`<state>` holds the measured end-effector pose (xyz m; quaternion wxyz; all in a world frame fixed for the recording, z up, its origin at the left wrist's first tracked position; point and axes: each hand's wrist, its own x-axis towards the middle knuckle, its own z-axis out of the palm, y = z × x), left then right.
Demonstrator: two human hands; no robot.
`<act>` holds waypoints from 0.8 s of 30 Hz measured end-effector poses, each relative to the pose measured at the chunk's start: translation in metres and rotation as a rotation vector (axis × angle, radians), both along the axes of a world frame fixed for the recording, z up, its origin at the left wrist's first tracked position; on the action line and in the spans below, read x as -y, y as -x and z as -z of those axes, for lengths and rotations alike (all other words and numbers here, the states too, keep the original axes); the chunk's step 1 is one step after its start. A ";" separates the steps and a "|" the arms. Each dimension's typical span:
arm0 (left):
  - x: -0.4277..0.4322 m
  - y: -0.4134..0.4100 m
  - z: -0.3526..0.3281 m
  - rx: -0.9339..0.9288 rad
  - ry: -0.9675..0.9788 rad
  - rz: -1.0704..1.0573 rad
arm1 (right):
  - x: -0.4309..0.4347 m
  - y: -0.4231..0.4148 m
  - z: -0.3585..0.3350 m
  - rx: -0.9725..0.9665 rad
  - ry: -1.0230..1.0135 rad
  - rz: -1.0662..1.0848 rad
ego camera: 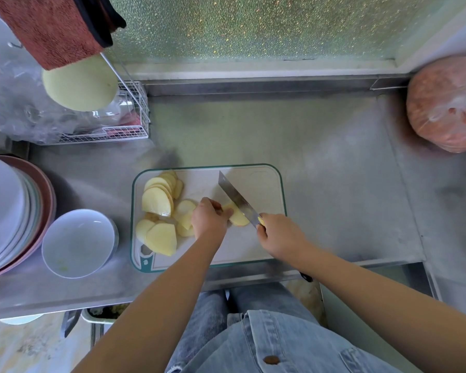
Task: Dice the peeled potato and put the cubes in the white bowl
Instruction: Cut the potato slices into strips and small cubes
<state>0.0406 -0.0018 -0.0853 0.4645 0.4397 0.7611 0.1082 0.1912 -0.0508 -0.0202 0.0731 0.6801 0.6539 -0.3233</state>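
Left hand: our left hand (210, 219) has its fingers curled down, and the fingertips pinch the potato piece (238, 218) and press it onto the cutting board (264, 184).
Right hand: our right hand (279, 235) is wrapped tight round the handle of the knife (236, 199); a bit of yellow handle shows just ahead of the knuckles.
Knife: the blade runs away from our right fingers, up and to the left. Its edge is down on the potato piece, just to the right of our left fingertips.
Potato piece: it is pale yellow and lies on the board between our two hands, touching both the left fingertips and the blade.
Potato slices: a heap of potato slices (159, 203) lies on the board to the left of our left fingers. They are flat rounds that overlap, and the nearest ones lie right against the back of that hand.
White bowl: the white bowl (78, 243) stands on the steel counter (334, 157) just off the board's left edge, well to the left of our left fingers and beyond the slices. We see a faint greenish smear inside it.
Plates: a stack of plates (8, 211) stands just beside the bowl, farther still from our fingers.
Far right: a bag of reddish stuff (447, 103) sits well beyond our right fingers.
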 end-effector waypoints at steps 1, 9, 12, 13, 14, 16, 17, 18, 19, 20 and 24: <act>0.000 0.000 0.000 0.000 0.003 -0.002 | 0.001 0.000 0.002 0.001 -0.010 0.006; 0.000 0.000 -0.003 0.007 0.004 -0.011 | 0.010 0.004 0.015 -0.027 -0.085 0.017; 0.002 0.002 -0.005 0.021 -0.016 -0.002 | 0.010 -0.002 0.016 -0.063 -0.090 0.056; 0.004 0.002 -0.006 0.033 -0.026 -0.002 | 0.009 -0.004 0.015 -0.073 -0.096 0.069; 0.005 0.003 -0.007 0.047 -0.035 -0.005 | 0.007 -0.006 0.012 -0.075 -0.100 0.073; 0.008 0.004 -0.008 0.068 -0.048 -0.017 | 0.004 -0.008 0.006 -0.069 -0.107 0.055; 0.009 0.004 -0.008 0.072 -0.056 -0.021 | 0.002 -0.008 0.002 -0.056 -0.105 0.034; 0.009 0.004 -0.009 0.071 -0.062 -0.024 | 0.000 -0.008 -0.001 -0.038 -0.096 0.008; 0.010 0.004 -0.008 0.067 -0.064 -0.025 | -0.001 -0.008 -0.004 -0.020 -0.087 -0.020; 0.009 0.004 -0.009 0.063 -0.063 -0.025 | -0.002 -0.008 -0.006 0.000 -0.075 -0.039; 0.007 0.002 -0.008 0.058 -0.031 -0.032 | -0.005 -0.005 -0.014 0.059 -0.031 -0.077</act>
